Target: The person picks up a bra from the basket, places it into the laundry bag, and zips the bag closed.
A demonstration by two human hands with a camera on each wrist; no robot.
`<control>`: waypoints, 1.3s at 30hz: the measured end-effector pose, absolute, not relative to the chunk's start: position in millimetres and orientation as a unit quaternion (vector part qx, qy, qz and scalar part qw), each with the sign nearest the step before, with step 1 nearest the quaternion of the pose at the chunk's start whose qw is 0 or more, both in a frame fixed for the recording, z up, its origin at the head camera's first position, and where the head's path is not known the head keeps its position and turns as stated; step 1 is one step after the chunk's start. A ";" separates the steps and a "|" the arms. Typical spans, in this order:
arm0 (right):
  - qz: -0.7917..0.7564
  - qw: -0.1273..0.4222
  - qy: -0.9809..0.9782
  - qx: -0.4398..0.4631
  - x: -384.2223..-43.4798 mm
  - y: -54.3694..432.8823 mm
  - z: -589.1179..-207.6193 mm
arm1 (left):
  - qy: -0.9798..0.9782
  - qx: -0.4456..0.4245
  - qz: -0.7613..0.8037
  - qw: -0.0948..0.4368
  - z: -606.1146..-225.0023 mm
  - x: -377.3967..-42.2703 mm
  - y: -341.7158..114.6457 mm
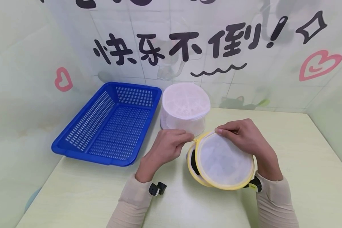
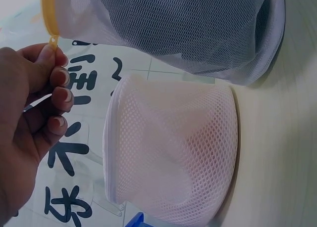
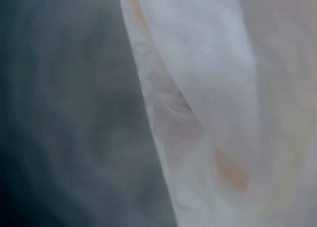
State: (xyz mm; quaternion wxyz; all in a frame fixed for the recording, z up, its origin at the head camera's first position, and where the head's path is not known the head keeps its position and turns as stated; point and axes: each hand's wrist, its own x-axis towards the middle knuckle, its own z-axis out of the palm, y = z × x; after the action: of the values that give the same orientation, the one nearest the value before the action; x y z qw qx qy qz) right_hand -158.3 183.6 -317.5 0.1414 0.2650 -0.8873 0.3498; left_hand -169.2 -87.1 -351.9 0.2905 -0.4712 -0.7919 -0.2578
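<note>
A round mesh laundry bag with yellow trim (image 1: 226,160) stands above the table's middle right, its lid partly unzipped. Through the gap at its left something dark (image 1: 194,162) shows; in the left wrist view a dark bulk (image 2: 188,26) fills the mesh. My left hand (image 1: 168,144) pinches the yellow zipper pull (image 2: 53,40) between thumb and forefinger. At the lid's upper rim, my right hand (image 1: 245,136) holds the edge with the thumb on top. The right wrist view is blurred, with pale fabric (image 3: 198,54) close to the lens.
Behind the bag stands a white mesh laundry bag (image 1: 185,101), closed on top. A blue plastic basket (image 1: 148,126) with slotted sides sits to the left. A printed wall sheet (image 1: 171,71) borders the pale tabletop (image 1: 299,152) at the back.
</note>
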 end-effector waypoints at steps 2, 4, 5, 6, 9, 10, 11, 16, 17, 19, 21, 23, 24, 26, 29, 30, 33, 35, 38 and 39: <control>0.349 0.140 -0.888 0.264 -158.5 183.9 -318.1 | -0.793 -0.471 -0.258 0.287 -352.1 -169.1 -87.2; 0.347 0.139 -0.890 0.262 -158.8 184.2 -318.4 | -0.793 -0.473 -0.256 0.287 -352.1 -169.2 -87.2; 0.346 0.139 -0.891 0.261 -158.9 184.4 -318.5 | -0.792 -0.473 -0.257 0.287 -352.2 -169.3 -87.3; 0.343 0.140 -0.892 0.258 -158.9 184.7 -318.5 | -0.792 -0.474 -0.257 0.287 -352.2 -169.5 -87.4; 0.339 0.141 -0.897 0.246 -158.7 186.3 -318.2 | -0.790 -0.477 -0.255 0.290 -352.1 -169.9 -87.4; 0.340 0.141 -0.898 0.242 -158.4 186.8 -318.0 | -0.789 -0.478 -0.253 0.290 -351.9 -169.8 -87.5; 0.339 0.141 -0.899 0.239 -158.4 187.5 -317.9 | -0.789 -0.478 -0.253 0.291 -352.1 -170.0 -87.6; 0.338 0.138 -0.900 0.237 -158.9 188.0 -317.4 | -0.790 -0.479 -0.255 0.286 -351.7 -169.6 -88.1; 0.337 0.139 -0.900 0.238 -159.2 187.6 -317.3 | -0.790 -0.478 -0.257 0.284 -351.8 -169.6 -88.3; 0.338 0.139 -0.900 0.238 -159.7 187.0 -317.3 | -0.791 -0.477 -0.259 0.283 -351.6 -169.4 -88.7; 0.340 0.141 -0.899 0.237 -160.1 186.5 -317.5 | -0.791 -0.477 -0.260 0.281 -352.0 -169.5 -89.1; 0.342 0.142 -0.899 0.236 -160.4 186.2 -317.9 | -0.791 -0.477 -0.261 0.280 -352.3 -169.6 -89.3; 0.342 0.142 -0.899 0.235 -160.5 186.2 -318.1 | -0.792 -0.477 -0.261 0.279 -352.4 -169.6 -89.4; 0.343 0.142 -0.899 0.234 -160.5 186.1 -318.5 | -0.791 -0.478 -0.262 0.277 -352.8 -169.6 -89.5; 0.344 0.141 -0.899 0.232 -160.2 186.1 -319.2 | -0.790 -0.480 -0.263 0.276 -352.9 -169.3 -89.7; 0.344 0.141 -0.899 0.231 -160.1 186.1 -319.5 | -0.790 -0.480 -0.263 0.275 -352.9 -169.1 -89.7; 0.345 0.141 -0.899 0.231 -160.2 186.1 -320.2 | -0.791 -0.481 -0.263 0.273 -352.9 -168.9 -89.6; 0.345 0.141 -0.899 0.231 -160.4 186.1 -320.6 | -0.791 -0.481 -0.262 0.273 -353.0 -168.8 -89.6; 0.346 0.141 -0.898 0.231 -160.8 186.2 -321.1 | -0.791 -0.481 -0.261 0.274 -352.8 -168.9 -89.5; 0.347 0.141 -0.898 0.230 -161.0 186.3 -321.2 | -0.791 -0.481 -0.260 0.274 -352.6 -168.9 -89.6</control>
State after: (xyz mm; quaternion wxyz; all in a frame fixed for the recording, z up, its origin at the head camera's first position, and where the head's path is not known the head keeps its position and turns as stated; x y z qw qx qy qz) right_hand -161.0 186.3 -321.2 0.1413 0.2300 -0.8983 0.3468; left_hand -168.9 -89.6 -352.6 0.2741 -0.4812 -0.7910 -0.2599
